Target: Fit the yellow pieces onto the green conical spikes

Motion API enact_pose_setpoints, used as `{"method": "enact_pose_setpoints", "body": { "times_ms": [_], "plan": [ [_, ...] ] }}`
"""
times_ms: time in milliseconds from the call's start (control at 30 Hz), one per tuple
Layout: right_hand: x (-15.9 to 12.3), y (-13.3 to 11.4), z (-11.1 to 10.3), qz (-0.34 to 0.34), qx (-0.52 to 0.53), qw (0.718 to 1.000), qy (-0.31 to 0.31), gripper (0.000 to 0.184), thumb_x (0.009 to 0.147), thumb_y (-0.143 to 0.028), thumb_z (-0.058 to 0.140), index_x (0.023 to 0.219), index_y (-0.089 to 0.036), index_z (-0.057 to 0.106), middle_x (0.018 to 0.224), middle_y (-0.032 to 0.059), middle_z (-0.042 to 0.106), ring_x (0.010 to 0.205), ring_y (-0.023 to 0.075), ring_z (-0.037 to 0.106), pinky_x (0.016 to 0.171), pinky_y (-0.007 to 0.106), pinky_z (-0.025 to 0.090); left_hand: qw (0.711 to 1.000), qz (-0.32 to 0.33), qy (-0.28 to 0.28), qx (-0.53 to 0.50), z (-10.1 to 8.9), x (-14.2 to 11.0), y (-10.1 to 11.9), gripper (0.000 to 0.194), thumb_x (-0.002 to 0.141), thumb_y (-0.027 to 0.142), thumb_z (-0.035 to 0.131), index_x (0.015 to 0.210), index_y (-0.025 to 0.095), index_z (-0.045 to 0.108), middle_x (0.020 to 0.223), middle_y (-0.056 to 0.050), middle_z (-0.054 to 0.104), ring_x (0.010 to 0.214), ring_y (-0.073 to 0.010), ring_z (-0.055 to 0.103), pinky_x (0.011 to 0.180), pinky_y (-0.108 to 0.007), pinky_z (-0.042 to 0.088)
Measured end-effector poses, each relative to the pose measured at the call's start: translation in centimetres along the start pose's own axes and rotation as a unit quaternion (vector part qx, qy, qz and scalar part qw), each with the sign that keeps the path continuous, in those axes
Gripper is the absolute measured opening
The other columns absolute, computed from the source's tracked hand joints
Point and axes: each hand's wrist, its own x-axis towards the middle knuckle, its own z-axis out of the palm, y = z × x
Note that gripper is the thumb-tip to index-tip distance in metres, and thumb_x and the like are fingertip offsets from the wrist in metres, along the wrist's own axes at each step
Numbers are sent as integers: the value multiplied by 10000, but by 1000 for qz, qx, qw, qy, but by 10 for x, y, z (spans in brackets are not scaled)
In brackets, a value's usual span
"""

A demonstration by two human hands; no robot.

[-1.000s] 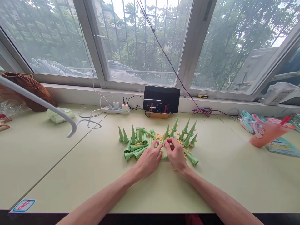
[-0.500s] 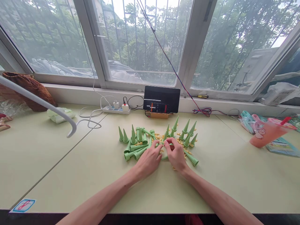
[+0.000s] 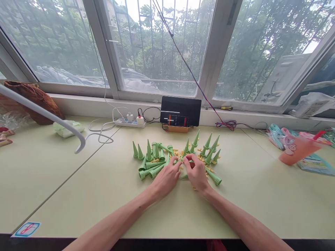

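My left hand (image 3: 167, 175) and my right hand (image 3: 196, 173) meet over a spread of green plastic cone-shaped spikes and small yellow valve-like pieces. Thumb and fingers are pinched together on both hands, tips nearly touching. What lies in the pinch is too small and covered to make out. Just below the fingers, part of a green piece (image 3: 183, 176) shows. Several green spikes (image 3: 154, 170) lie or stand left of my left hand. Beyond my right hand, more spikes (image 3: 208, 142) stand upright with yellow pieces at their bases. One spike (image 3: 214, 178) lies beside my right wrist.
A phone (image 3: 178, 120) leans on a dark tablet (image 3: 180, 106) at the back. Left of it sits a power strip (image 3: 131, 122) with cables. An orange cup (image 3: 299, 149) and packets stand at right. A white curved bar (image 3: 47, 113) crosses the left side.
Both hands stay in the same place, with only a very slight shift of the fingers. The spikes around them have not moved.
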Motion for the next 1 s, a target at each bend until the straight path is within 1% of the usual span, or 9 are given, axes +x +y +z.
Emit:
{"method": "enact_pose_setpoints", "body": {
  "times_ms": [133, 300, 367, 433, 600, 767, 1000],
  "plan": [
    [0, -1, 0, 0, 2, 1000, 1, 244, 958, -404, 496, 883, -188, 582, 766, 12, 611, 467, 102, 459, 462, 249, 345, 1000, -1, 6, -10, 1, -1, 0, 360, 905, 106, 448, 1237, 224, 522, 1390, -116, 463, 973, -236, 694, 847, -396, 572],
    [0, -2, -1, 2, -1, 1000, -2, 259, 957, -416, 490, 870, -192, 586, 769, 17, 624, 475, 111, 463, 474, 253, 361, 999, -9, 10, -32, 3, 0, -1, 435, 888, 81, 459, 1292, 233, 512, 1480, -133, 429, 1170, -279, 632, 946, -436, 548],
    [0, -2, -1, 1, -1, 1000, -4, 257, 957, -413, 492, 871, -191, 587, 773, 17, 627, 477, 110, 464, 479, 253, 362, 999, -11, 15, -47, 3, 0, 0, 456, 876, 70, 469, 1301, 230, 514, 1475, -136, 449, 1233, -282, 594, 979, -436, 534],
    [0, -1, -1, 1, -1, 1000, -5, 251, 958, -409, 494, 872, -191, 587, 775, 15, 626, 484, 110, 465, 484, 252, 361, 998, -12, 24, -61, 4, 0, 0, 467, 864, 58, 473, 1297, 225, 521, 1451, -135, 479, 1253, -274, 580, 994, -427, 527],
    [-1, 0, -1, 2, 0, 1000, -7, 258, 964, -416, 496, 883, -189, 587, 772, 8, 613, 490, 105, 450, 493, 251, 360, 996, -7, 38, -80, 4, 0, 1, 439, 856, 42, 453, 1255, 209, 528, 1373, -120, 530, 1197, -240, 604, 990, -394, 524],
    [-2, -1, -1, 3, 3, 1000, -5, 284, 969, -443, 486, 883, -190, 584, 777, 17, 625, 486, 111, 462, 486, 255, 361, 994, -5, 56, -97, 0, 1, 3, 430, 860, 50, 443, 1247, 227, 504, 1307, -93, 541, 1047, -205, 644, 895, -356, 548],
    [-2, -3, -1, 4, 1, 1000, 15, 269, 974, -434, 491, 898, -194, 585, 778, 10, 633, 474, 105, 449, 484, 253, 358, 988, -14, 107, -108, -4, 3, 0, 433, 854, 49, 463, 1246, 225, 516, 1297, -92, 520, 848, -158, 638, 816, -329, 548]
  ]
}}
